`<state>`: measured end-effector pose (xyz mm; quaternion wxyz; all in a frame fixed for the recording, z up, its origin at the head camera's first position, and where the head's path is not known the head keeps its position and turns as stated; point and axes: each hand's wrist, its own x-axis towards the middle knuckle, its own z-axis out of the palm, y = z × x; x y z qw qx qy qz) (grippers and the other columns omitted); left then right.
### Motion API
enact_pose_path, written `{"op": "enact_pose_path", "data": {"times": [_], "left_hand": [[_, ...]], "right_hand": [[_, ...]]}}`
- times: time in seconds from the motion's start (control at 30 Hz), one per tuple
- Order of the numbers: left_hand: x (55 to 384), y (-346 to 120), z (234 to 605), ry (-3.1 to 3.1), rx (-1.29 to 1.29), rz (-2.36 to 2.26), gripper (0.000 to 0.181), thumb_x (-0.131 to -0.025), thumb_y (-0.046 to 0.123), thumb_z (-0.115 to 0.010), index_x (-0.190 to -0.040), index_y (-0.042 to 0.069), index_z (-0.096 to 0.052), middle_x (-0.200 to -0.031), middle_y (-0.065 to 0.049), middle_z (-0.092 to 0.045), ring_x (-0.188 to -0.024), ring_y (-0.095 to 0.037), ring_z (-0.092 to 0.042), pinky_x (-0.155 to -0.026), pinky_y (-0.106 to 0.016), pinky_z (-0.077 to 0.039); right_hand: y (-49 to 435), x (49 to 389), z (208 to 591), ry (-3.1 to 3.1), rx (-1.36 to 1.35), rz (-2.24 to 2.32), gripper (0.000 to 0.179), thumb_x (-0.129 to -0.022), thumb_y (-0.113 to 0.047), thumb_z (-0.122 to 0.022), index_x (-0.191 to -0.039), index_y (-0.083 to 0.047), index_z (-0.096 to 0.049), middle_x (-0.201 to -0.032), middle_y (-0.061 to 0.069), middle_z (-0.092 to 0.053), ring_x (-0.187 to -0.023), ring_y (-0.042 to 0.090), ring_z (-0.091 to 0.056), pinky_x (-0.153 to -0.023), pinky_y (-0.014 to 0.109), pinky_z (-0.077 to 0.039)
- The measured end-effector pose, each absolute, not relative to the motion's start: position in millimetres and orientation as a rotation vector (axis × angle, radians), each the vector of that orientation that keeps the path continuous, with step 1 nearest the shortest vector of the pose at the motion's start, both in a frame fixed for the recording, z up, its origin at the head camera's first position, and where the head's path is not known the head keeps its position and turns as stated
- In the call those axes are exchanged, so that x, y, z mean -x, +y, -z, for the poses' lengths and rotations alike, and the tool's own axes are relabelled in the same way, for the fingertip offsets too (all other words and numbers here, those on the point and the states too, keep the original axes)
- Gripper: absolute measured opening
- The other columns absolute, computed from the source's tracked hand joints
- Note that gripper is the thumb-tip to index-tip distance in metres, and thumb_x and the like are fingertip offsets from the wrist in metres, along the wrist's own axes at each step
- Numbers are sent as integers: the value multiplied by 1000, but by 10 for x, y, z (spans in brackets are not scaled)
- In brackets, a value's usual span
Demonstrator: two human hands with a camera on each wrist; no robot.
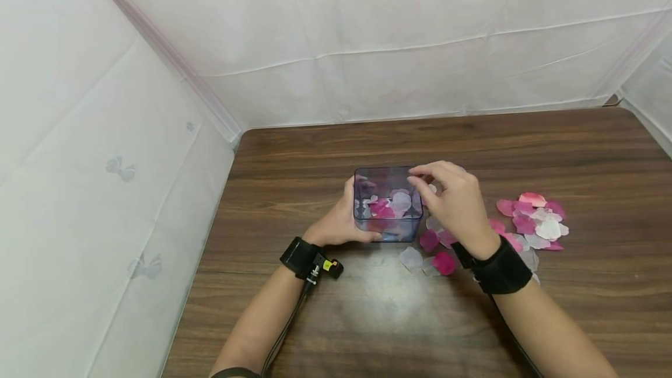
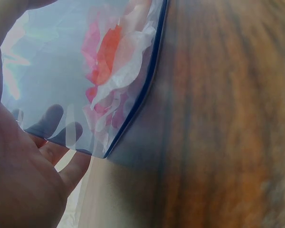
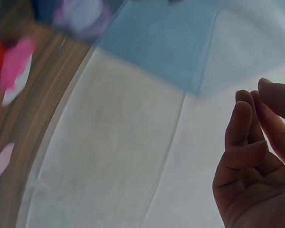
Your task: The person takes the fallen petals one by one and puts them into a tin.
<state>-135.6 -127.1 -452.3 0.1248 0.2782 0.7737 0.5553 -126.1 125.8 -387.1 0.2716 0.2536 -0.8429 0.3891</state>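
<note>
A see-through purple-blue plastic box (image 1: 388,230) stands tilted up in my left hand (image 1: 336,220), whose thumb lies along the near side and whose fingers wrap the left side. Pink and white artificial petals (image 1: 383,207) lie inside it; in the left wrist view, petals (image 2: 109,57) show through the clear wall, one of them orange-red. My right hand (image 1: 455,200) is over the box's right rim, fingers loosely bent, thumb and index fingertips apart. In the right wrist view, nothing shows between the fingertips of the right hand (image 3: 254,156).
Loose petals (image 1: 443,263) lie on the brown wooden table (image 1: 294,179) just right of the box. A bigger heap of pink and white petals (image 1: 548,228) sits farther right. White sheeting (image 1: 367,45) hangs behind the table and on its left.
</note>
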Motion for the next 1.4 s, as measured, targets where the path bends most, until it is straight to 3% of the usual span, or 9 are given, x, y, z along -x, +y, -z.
{"op": "enact_pose_path", "data": {"times": [0.17, 0.43, 0.57, 0.77, 0.9, 1.13, 1.4], "left_hand": [[1287, -1239, 4324, 2233, -816, -1621, 110, -70, 0, -89, -146, -4, -10, -145, -29, -31, -128, -47, -44, -109, -58, -37], [1242, -1237, 4237, 2233, -805, -1606, 109, -70, 1, -89, -146, -4, -11, -144, -29, -32, -128, -47, -43, -109, -59, -36], [1234, -1247, 4219, 2250, -794, -1587, 109, -71, 2, -89, -147, -2, -11, -144, -27, -32, -128, -46, -45, -108, -57, -38], [1227, -1279, 4186, 2282, -784, -1573, 109, -70, 2, -90, -146, -7, -12, -145, -28, -33, -130, -46, -42, -110, -58, -36], [1263, -1305, 4315, 2303, -768, -1572, 112, -69, 4, -91, -147, -4, -12, -146, -25, -34, -131, -44, -43, -110, -56, -36], [1349, -1345, 4533, 2363, -780, -1524, 116, -67, 16, -95, -149, 6, -13, -147, -11, -37, -130, -28, -46, -110, -43, -40], [1349, -1341, 4543, 2362, -791, -1534, 114, -68, 16, -95, -148, 11, -14, -145, -7, -37, -128, -24, -48, -109, -39, -42]], "right_hand": [[1544, 1430, 3881, -2339, -478, -1020, 14, -89, -7, -76, -102, -1, -75, -87, 12, -71, -75, 21, -61, -61, 24, -34], [2072, 1550, 3874, -2601, -222, -916, 18, -94, -10, -70, -106, 3, -73, -94, 22, -72, -82, 37, -66, -73, 50, -45], [2343, 1539, 3880, -2892, -187, -842, 24, -94, -13, -70, -111, 4, -71, -97, 25, -71, -83, 41, -65, -69, 55, -49], [2620, 1575, 3903, -3310, -153, -779, 40, -89, -20, -76, -116, 7, -67, -105, 28, -69, -95, 45, -62, -77, 62, -49], [2681, 1601, 3941, -3414, -127, -779, 39, -83, -22, -82, -109, 4, -70, -100, 25, -70, -90, 41, -63, -73, 59, -50], [2670, 1636, 4031, -3500, -143, -764, 6, -84, -12, -78, -85, -7, -75, -80, 9, -68, -76, 29, -59, -62, 44, -49], [2667, 1663, 4085, -3494, -101, -726, 8, -85, -15, -80, -84, -8, -77, -79, 7, -69, -80, 31, -60, -64, 49, -49]]}}
